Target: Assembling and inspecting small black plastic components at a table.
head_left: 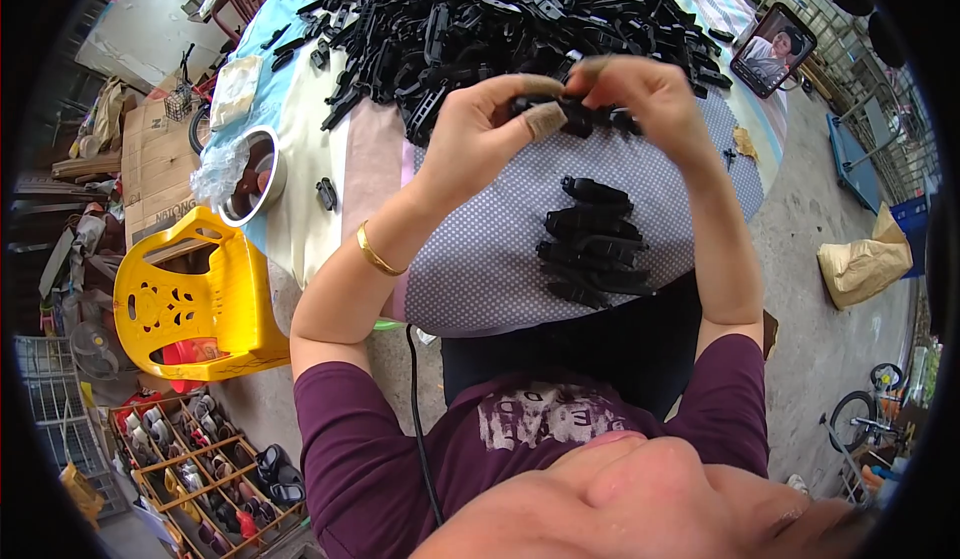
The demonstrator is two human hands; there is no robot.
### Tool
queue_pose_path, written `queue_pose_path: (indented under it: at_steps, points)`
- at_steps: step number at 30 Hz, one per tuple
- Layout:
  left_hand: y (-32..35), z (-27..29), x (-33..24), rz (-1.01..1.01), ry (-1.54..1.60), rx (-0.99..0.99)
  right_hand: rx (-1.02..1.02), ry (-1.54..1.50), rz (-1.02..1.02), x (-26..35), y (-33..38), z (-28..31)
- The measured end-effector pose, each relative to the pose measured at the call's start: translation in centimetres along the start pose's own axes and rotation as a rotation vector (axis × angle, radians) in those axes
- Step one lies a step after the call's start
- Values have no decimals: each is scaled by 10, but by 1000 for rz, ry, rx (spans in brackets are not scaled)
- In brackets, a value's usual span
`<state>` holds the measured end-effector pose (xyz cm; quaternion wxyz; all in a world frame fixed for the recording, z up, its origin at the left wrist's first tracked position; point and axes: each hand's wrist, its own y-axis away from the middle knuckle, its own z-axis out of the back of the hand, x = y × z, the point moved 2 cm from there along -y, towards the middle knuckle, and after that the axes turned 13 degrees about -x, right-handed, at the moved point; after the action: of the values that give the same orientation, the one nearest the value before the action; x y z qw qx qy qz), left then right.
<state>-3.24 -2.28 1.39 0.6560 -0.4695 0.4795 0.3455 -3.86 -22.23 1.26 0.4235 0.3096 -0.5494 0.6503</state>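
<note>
At the frame's upper centre, your left hand [500, 124] pinches 1 black part [577, 123], probably light, stiff and smooth: hold its edges. Your right hand [645, 101] blurs; I can't tell its grip.

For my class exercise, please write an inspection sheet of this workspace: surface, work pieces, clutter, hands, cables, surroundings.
Surface: cloth-covered tabletop, near edge curved.
Work pieces: heap of black parts at the far side; short row of black parts near the person.
Clutter: phone at the right edge; white bowl at the left.
Hands: left hand, thumb wrapped, and right hand close together by a dark part; blur hides the grip.
Cables: black cable along the person's left side.
Surroundings: yellow chair and shoe rack at left; paper sack at right.
</note>
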Motion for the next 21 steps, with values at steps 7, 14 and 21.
queue_pose_path:
  at_steps: [7,14,21]
  points:
    - [6,-11,18,20,-289,508,-108,404,54,-22,-8,20]
    - [-1,-25,12,-734,-807,-139,-362,671,347,-26,-10,8]
    - [-12,-20,31,-810,-785,-172,-305,1015,337,-32,-17,-4]
